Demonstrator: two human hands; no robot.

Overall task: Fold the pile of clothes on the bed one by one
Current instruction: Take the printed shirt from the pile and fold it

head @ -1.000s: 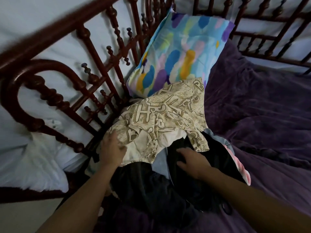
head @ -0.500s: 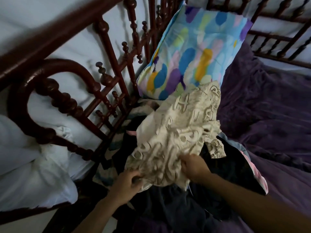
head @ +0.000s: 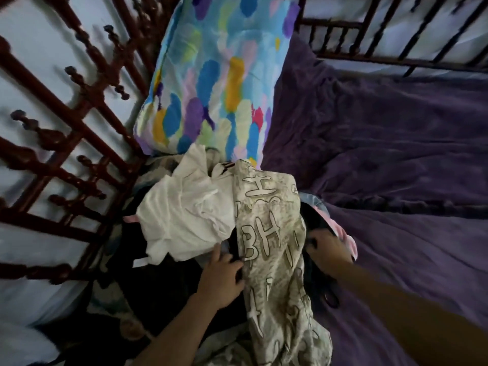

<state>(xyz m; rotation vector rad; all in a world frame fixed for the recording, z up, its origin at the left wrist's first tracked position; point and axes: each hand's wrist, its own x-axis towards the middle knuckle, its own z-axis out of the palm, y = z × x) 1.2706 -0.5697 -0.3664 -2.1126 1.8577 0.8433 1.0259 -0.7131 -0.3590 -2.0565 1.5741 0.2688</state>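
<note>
Purple bedding [head: 383,159], rumpled and soft, covers the mattress, hemmed in by a dark red turned-wood bed frame [head: 79,107] with a pale wall behind it. Propped in the corner against the rails stands a pillow [head: 219,83] splashed with blue, yellow, purple and green. Just below it sits the pile of clothes [head: 184,260], mostly dark garments heaped against the frame side of the bed. On top lies a crumpled white garment [head: 184,215], and beside it a beige cloth printed with large outlined letters [head: 274,247] runs in a long, twisted strip from the pillow's foot down toward the person. A bit of pink fabric [head: 346,239] peeks out at the pile's right edge. The left hand [head: 223,281] rests with fingers spread and curled against the lettered cloth's left edge; whether it truly pinches the cloth I cannot tell. The right hand [head: 327,249] presses at the cloth's right edge, fingertips buried in dark fabric, its grip hidden.
</note>
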